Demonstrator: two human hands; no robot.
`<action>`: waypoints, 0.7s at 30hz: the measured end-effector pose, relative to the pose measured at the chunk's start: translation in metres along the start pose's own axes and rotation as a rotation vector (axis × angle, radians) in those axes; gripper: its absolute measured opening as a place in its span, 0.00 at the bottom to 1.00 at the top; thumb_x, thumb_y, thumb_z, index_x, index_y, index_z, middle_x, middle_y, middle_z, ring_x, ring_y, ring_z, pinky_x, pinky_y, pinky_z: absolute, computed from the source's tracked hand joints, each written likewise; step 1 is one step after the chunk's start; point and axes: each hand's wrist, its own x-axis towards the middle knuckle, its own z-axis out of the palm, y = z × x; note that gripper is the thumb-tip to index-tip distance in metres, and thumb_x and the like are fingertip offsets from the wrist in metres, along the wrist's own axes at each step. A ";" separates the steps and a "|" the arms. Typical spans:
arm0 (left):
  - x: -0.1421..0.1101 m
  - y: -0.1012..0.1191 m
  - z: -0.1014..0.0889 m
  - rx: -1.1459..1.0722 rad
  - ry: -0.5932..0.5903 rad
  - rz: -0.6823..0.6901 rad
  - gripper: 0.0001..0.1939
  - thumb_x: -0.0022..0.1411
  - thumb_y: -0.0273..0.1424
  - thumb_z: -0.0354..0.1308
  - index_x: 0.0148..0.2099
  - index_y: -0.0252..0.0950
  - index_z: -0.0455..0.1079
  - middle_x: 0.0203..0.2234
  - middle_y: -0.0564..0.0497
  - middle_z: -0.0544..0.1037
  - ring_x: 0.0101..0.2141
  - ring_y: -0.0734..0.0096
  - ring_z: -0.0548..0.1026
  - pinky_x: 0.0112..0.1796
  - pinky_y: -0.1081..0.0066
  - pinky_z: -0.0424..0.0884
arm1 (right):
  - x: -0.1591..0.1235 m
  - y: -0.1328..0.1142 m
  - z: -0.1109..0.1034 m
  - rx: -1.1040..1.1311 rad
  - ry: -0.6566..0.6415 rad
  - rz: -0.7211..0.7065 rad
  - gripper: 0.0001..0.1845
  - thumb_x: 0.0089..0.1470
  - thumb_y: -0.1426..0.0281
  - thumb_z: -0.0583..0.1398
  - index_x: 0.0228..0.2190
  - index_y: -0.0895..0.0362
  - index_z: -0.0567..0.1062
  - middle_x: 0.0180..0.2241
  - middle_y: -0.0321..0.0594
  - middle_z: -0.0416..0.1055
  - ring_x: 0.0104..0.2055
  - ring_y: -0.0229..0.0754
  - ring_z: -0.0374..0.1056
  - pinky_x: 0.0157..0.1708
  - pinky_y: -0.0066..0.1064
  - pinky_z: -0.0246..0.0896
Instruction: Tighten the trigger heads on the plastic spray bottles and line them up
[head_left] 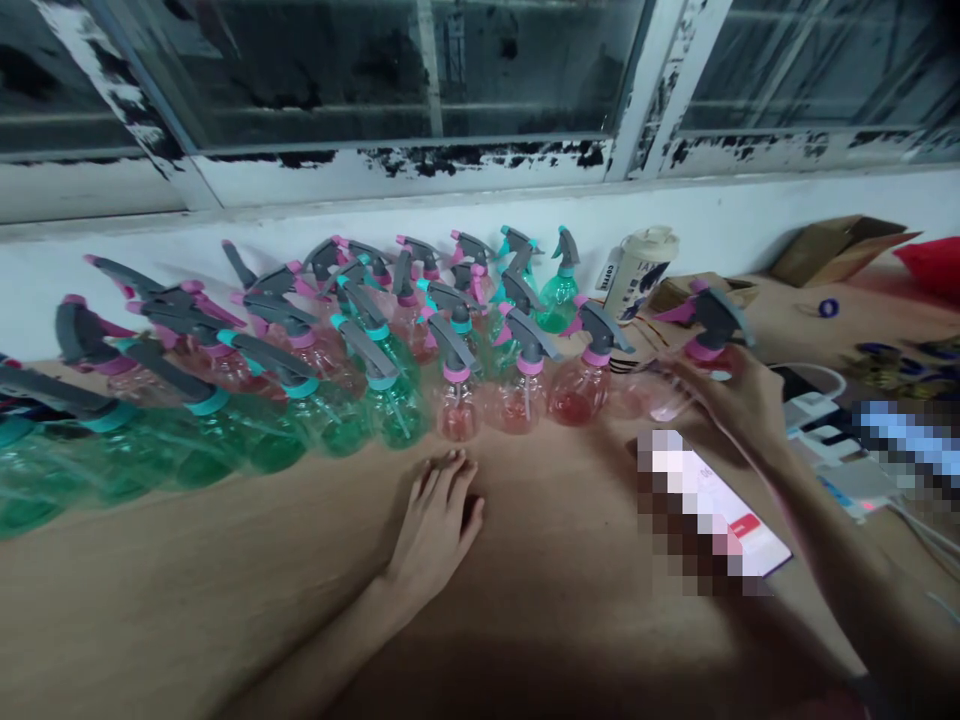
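My left hand (437,520) lies flat on the wooden table (555,560), fingers stretched out, just in front of a pink spray bottle (457,405) and holding nothing. At the right, my right hand (739,395) is closed around a spray bottle (712,320) with a grey and pink trigger head; its see-through body is partly hidden by my fingers. Left of it stands another pink spray bottle (581,385). Rows of spray bottles run leftward, green ones (397,410) with turquoise collars among pink ones, all with grey trigger heads.
A paper coffee cup (637,275) stands by the wall behind the bottles. A phone (739,520), partly blurred out, lies below my right hand. Farther right are an open cardboard box (832,250), a blue ring (828,308), cables and a red item (934,268). Windows line the back.
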 end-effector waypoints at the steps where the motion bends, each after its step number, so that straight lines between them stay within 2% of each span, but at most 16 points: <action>1: 0.000 0.000 0.000 0.000 0.005 0.000 0.16 0.64 0.29 0.46 0.54 0.33 0.60 0.51 0.41 0.69 0.54 0.57 0.65 0.53 0.52 0.59 | -0.003 0.001 -0.007 -0.005 0.021 0.012 0.24 0.44 0.52 0.61 0.34 0.59 0.75 0.35 0.52 0.76 0.38 0.53 0.71 0.37 0.36 0.58; 7: 0.000 -0.001 0.001 -0.001 0.010 -0.004 0.16 0.64 0.30 0.46 0.53 0.33 0.62 0.51 0.41 0.69 0.53 0.56 0.65 0.51 0.53 0.62 | -0.030 -0.005 -0.044 0.004 0.011 0.057 0.22 0.44 0.51 0.61 0.33 0.55 0.76 0.31 0.44 0.76 0.35 0.50 0.72 0.33 0.35 0.60; 10: 0.001 -0.001 0.001 -0.003 0.004 -0.004 0.16 0.64 0.30 0.46 0.53 0.32 0.62 0.51 0.41 0.68 0.53 0.56 0.65 0.51 0.53 0.62 | -0.056 -0.017 -0.049 0.050 -0.043 0.076 0.23 0.42 0.48 0.61 0.33 0.54 0.75 0.31 0.42 0.76 0.33 0.51 0.72 0.32 0.37 0.61; 12: 0.001 -0.001 0.001 -0.005 0.004 -0.002 0.16 0.64 0.30 0.46 0.53 0.32 0.62 0.51 0.41 0.68 0.53 0.56 0.65 0.51 0.53 0.62 | -0.077 -0.027 -0.046 0.091 -0.088 0.042 0.24 0.41 0.49 0.61 0.33 0.54 0.75 0.31 0.42 0.76 0.33 0.52 0.71 0.31 0.38 0.62; 16: 0.000 -0.001 0.002 0.004 0.005 -0.010 0.16 0.64 0.30 0.46 0.53 0.33 0.61 0.52 0.41 0.68 0.52 0.55 0.65 0.51 0.53 0.61 | -0.113 -0.053 -0.025 0.191 -0.261 -0.236 0.23 0.43 0.52 0.63 0.37 0.53 0.74 0.37 0.43 0.75 0.41 0.54 0.70 0.40 0.44 0.63; 18: 0.000 -0.001 0.002 0.010 0.002 -0.020 0.16 0.64 0.31 0.46 0.53 0.33 0.61 0.52 0.41 0.67 0.52 0.54 0.65 0.51 0.53 0.61 | -0.122 -0.066 -0.013 0.199 -0.278 -0.386 0.24 0.43 0.53 0.64 0.40 0.53 0.72 0.39 0.42 0.74 0.44 0.53 0.68 0.46 0.47 0.60; 21: -0.001 -0.001 0.003 0.003 -0.008 -0.026 0.16 0.64 0.31 0.46 0.53 0.32 0.61 0.52 0.41 0.67 0.52 0.55 0.65 0.51 0.54 0.61 | -0.125 -0.081 0.002 0.197 -0.255 -0.595 0.19 0.46 0.54 0.63 0.36 0.52 0.73 0.35 0.39 0.74 0.45 0.50 0.68 0.53 0.49 0.53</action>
